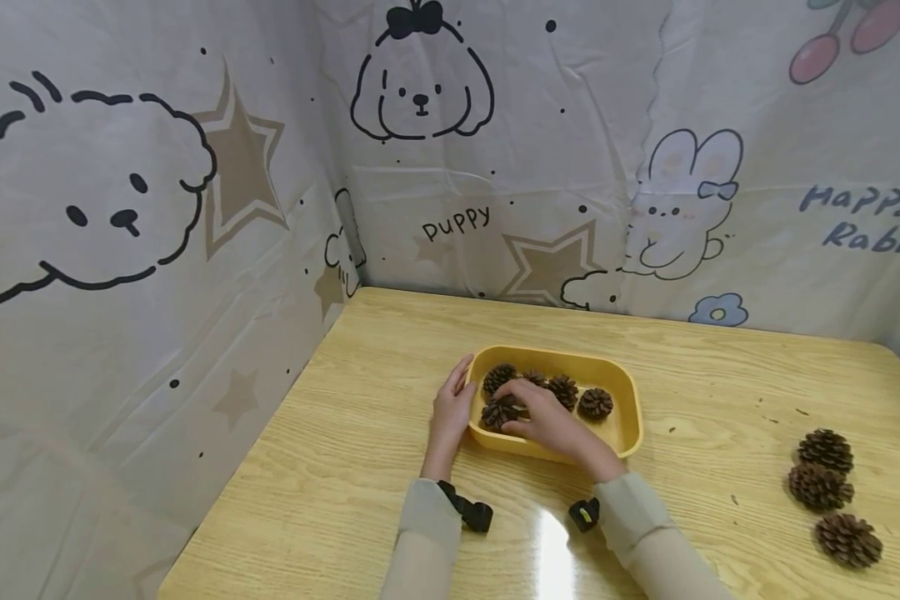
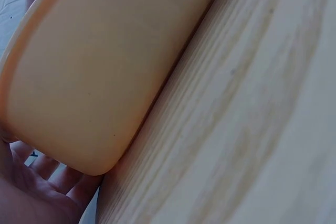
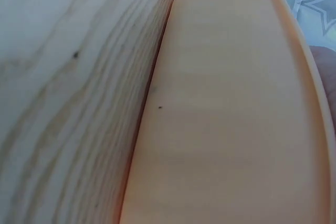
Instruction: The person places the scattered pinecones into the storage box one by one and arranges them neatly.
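A yellow plastic bin [image 1: 628, 417] with rounded corners rests on the table, with several brown pinecones [image 1: 596, 404] inside. My left hand [image 1: 452, 408] holds the bin's left end, its fingers along the outside wall and the thumb at the rim. In the left wrist view, the palm and fingers [image 2: 63, 187] show beyond the bin's corner. My right hand [image 1: 547, 419] reaches over the near rim into the bin, thumb and fingers around a pinecone [image 1: 498, 415] near the left end. Only a sliver of that hand shows past the rim in the right wrist view.
Several more pinecones [image 1: 821, 486] lie on the wood-grain table [image 1: 330, 500] at the right. Small brown flakes are scattered near them. Printed cloth [image 1: 450, 183] hangs behind the table and along its left side.
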Action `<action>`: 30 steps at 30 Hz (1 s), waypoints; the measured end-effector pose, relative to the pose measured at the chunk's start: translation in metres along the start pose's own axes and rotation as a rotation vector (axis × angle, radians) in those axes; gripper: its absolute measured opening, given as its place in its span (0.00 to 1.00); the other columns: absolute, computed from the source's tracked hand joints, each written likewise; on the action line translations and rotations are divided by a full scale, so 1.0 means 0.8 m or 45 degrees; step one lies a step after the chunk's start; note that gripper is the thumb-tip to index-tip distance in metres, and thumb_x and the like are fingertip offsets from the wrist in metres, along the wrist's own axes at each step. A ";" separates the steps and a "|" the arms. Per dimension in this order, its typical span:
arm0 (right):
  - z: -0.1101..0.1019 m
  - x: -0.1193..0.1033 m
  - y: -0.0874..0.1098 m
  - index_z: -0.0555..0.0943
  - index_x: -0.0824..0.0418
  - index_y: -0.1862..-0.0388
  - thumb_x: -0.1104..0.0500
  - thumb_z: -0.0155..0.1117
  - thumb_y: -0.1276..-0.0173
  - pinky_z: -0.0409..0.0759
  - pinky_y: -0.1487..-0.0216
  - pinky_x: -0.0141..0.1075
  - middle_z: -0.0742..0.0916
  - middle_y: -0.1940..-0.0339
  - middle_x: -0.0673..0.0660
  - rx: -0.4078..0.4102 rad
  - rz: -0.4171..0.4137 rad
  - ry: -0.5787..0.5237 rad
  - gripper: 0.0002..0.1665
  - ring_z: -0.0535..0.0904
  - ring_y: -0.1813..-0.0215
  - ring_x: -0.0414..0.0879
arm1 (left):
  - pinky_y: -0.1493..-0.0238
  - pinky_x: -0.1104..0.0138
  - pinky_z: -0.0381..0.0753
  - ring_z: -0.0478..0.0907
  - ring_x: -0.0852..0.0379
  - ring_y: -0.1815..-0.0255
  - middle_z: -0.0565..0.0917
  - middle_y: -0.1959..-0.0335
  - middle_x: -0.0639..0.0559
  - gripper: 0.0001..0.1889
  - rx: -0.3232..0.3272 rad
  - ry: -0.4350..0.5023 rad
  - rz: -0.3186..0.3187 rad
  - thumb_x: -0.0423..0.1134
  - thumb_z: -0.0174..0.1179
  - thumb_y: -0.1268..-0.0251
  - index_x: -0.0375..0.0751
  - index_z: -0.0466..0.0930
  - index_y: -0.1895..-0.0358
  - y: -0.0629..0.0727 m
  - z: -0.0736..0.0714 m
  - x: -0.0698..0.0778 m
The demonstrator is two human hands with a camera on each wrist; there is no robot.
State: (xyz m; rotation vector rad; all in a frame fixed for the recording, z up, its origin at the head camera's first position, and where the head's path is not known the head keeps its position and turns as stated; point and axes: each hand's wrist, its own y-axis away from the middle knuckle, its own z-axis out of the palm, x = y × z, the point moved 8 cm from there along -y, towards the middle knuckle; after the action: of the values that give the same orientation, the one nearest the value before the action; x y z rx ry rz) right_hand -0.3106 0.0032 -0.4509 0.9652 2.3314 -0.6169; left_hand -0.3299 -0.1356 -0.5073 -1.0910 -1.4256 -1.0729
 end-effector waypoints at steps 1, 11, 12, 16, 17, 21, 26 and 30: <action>0.001 0.001 -0.001 0.76 0.60 0.44 0.63 0.69 0.38 0.82 0.45 0.47 0.83 0.45 0.59 -0.012 0.005 -0.004 0.22 0.81 0.44 0.54 | 0.33 0.52 0.74 0.69 0.45 0.28 0.71 0.29 0.42 0.24 -0.007 -0.003 0.002 0.37 0.47 0.25 0.52 0.67 0.28 0.003 0.000 0.006; 0.011 0.007 -0.008 0.76 0.62 0.46 0.67 0.68 0.38 0.82 0.43 0.46 0.82 0.44 0.62 -0.130 0.047 -0.125 0.21 0.81 0.41 0.59 | 0.32 0.53 0.74 0.70 0.47 0.28 0.71 0.29 0.44 0.24 -0.003 0.000 0.005 0.38 0.48 0.27 0.56 0.68 0.29 -0.002 0.001 -0.002; 0.012 0.007 -0.009 0.75 0.63 0.47 0.67 0.68 0.38 0.82 0.43 0.46 0.82 0.44 0.62 -0.138 0.044 -0.127 0.21 0.81 0.42 0.60 | 0.32 0.53 0.74 0.70 0.47 0.28 0.71 0.29 0.43 0.24 -0.003 -0.002 0.011 0.38 0.48 0.27 0.56 0.68 0.29 -0.002 0.001 -0.002; 0.014 0.009 -0.011 0.76 0.62 0.47 0.68 0.68 0.38 0.82 0.42 0.47 0.82 0.43 0.61 -0.158 0.065 -0.127 0.21 0.81 0.41 0.58 | 0.32 0.53 0.74 0.69 0.46 0.28 0.71 0.28 0.43 0.24 0.000 -0.002 0.015 0.37 0.47 0.26 0.54 0.68 0.28 -0.003 0.001 -0.003; 0.014 0.009 -0.012 0.76 0.62 0.47 0.68 0.68 0.38 0.81 0.42 0.48 0.82 0.43 0.61 -0.159 0.061 -0.117 0.21 0.80 0.41 0.58 | 0.32 0.53 0.74 0.69 0.46 0.28 0.70 0.28 0.43 0.24 -0.001 -0.003 0.009 0.37 0.47 0.26 0.54 0.68 0.28 -0.003 0.002 -0.003; 0.014 0.009 -0.012 0.76 0.61 0.46 0.67 0.68 0.38 0.81 0.42 0.49 0.82 0.43 0.61 -0.154 0.056 -0.082 0.21 0.80 0.41 0.57 | 0.31 0.51 0.72 0.68 0.45 0.27 0.69 0.27 0.42 0.25 -0.006 -0.003 -0.001 0.38 0.48 0.25 0.52 0.66 0.27 -0.004 0.002 -0.006; 0.012 0.010 -0.010 0.76 0.62 0.44 0.66 0.69 0.38 0.81 0.43 0.48 0.82 0.43 0.61 -0.132 0.041 -0.096 0.23 0.80 0.42 0.57 | 0.30 0.50 0.71 0.68 0.45 0.27 0.70 0.29 0.41 0.25 0.008 -0.006 0.014 0.36 0.48 0.26 0.49 0.67 0.27 -0.004 0.001 -0.004; 0.011 0.013 -0.008 0.75 0.63 0.41 0.66 0.68 0.38 0.83 0.43 0.46 0.81 0.42 0.63 -0.123 0.056 -0.163 0.25 0.81 0.42 0.58 | 0.30 0.52 0.71 0.69 0.47 0.28 0.72 0.30 0.44 0.25 0.030 -0.015 0.026 0.37 0.49 0.27 0.52 0.69 0.29 -0.002 -0.001 -0.001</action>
State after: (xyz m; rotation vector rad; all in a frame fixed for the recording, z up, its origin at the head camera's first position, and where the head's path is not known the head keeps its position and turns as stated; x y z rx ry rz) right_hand -0.3188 -0.0006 -0.4627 0.9037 2.2000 -0.5273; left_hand -0.3315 -0.1372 -0.5085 -1.0940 -1.4306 -1.0343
